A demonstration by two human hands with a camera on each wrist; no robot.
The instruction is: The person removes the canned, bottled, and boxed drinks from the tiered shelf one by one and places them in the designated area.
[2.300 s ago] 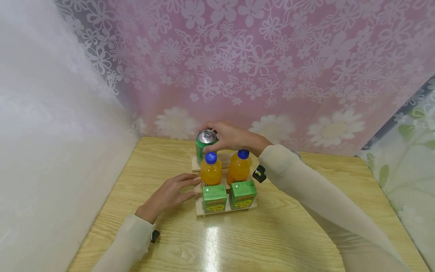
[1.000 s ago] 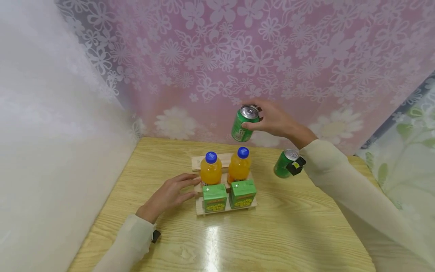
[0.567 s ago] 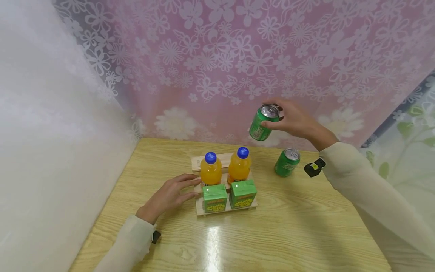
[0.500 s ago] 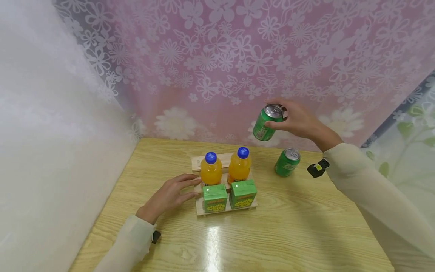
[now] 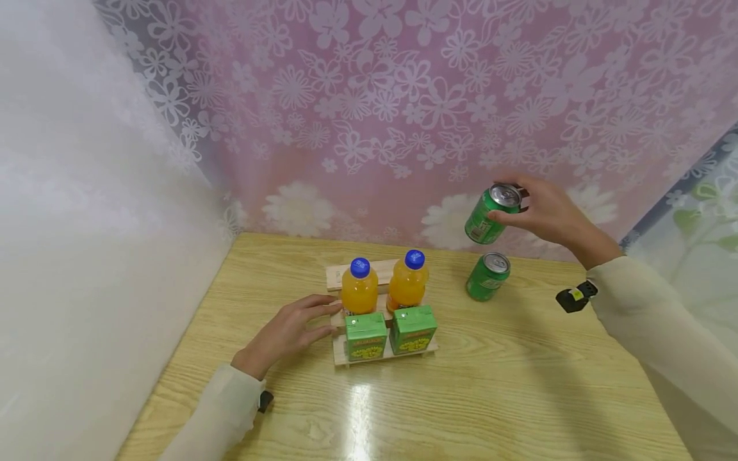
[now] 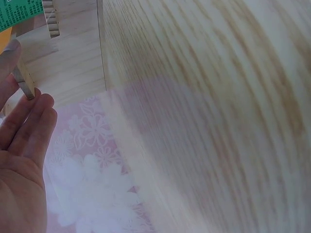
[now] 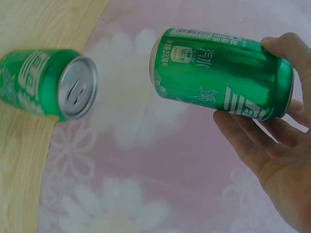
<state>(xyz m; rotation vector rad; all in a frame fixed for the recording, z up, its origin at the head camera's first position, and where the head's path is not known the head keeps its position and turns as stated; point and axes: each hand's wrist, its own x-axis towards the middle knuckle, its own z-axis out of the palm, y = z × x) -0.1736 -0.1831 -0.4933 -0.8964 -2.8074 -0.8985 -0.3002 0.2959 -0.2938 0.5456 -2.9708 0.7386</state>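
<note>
My right hand (image 5: 553, 214) holds a green soda can (image 5: 483, 223) between thumb and fingers, raised above the table and slightly tilted. Its label faces the right wrist view. A second green soda can (image 5: 485, 283) stands on the table just below it. At the left side of a small stepped wooden rack (image 5: 341, 276), my left hand (image 5: 284, 330) rests with extended fingers. In the left wrist view its fingertips (image 6: 46, 101) touch the end of a rack board (image 6: 28, 85). The rack's back step bears nothing.
On the rack's middle step stand two orange drink bottles (image 5: 359, 291) with blue caps. Two green juice boxes (image 5: 366, 342) occupy the front step. A pink floral curtain (image 5: 369, 147) hangs behind the wooden table (image 5: 277, 422), and a white sheet (image 5: 104, 256) borders its left.
My right hand has lifted the can off the rack's back step and carried it rightward, over the standing can. The left hand stays at the rack.
</note>
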